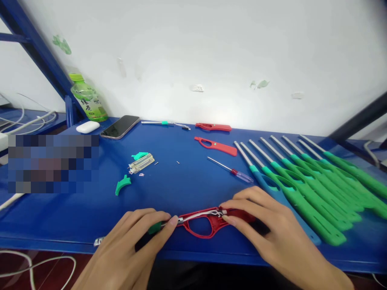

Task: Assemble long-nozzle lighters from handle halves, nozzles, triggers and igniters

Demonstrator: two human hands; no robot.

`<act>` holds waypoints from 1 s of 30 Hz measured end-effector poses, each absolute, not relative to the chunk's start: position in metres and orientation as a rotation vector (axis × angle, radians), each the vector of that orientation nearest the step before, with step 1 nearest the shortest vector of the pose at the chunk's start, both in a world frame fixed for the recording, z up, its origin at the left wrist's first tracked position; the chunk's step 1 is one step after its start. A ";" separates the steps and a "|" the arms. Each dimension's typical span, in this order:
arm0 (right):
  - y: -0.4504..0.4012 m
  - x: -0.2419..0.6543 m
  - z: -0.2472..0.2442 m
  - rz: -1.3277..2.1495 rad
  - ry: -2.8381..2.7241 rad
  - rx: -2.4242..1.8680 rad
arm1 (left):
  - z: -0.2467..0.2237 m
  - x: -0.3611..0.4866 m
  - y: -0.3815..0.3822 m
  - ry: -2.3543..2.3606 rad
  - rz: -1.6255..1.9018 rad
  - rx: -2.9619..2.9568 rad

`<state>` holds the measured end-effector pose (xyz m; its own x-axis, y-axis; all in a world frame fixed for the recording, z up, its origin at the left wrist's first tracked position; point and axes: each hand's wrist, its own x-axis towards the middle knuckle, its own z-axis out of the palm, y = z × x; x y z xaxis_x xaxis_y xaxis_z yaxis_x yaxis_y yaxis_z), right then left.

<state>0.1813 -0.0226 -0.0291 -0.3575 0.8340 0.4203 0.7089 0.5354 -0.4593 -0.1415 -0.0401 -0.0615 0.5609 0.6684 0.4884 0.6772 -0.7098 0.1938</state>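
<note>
A red half shell (213, 232) with an oval finger hole lies at the front of the blue table, white wires running inside it. My left hand (136, 231) pinches the metal tube (180, 220) at the shell's left end; a green collar (155, 228) shows between the fingers. My right hand (266, 225) is closed on the shell's right part, thumb and fingers at a small black part (223, 212) where the wires end. Behind lie two red shells (220, 146), (216, 127) and a screwdriver (231, 170).
Several green lighters (314, 201) and a blue one (284, 205) lie at right. At left are green triggers (123, 184), a clear part (142, 163), a phone (120, 127), a white case (87, 127) and a bottle (87, 98). A wired tube (157, 122) lies near the wall.
</note>
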 end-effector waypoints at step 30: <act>-0.017 0.183 -0.033 0.528 -2.065 -1.320 | -0.063 -0.140 -0.038 -1.184 -0.861 -2.806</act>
<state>0.1829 -0.0165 -0.0332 -0.3050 0.9077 0.2882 0.6577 0.4196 -0.6255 -0.1402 -0.0385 -0.0626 0.5722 0.6695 0.4736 0.6566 -0.7201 0.2245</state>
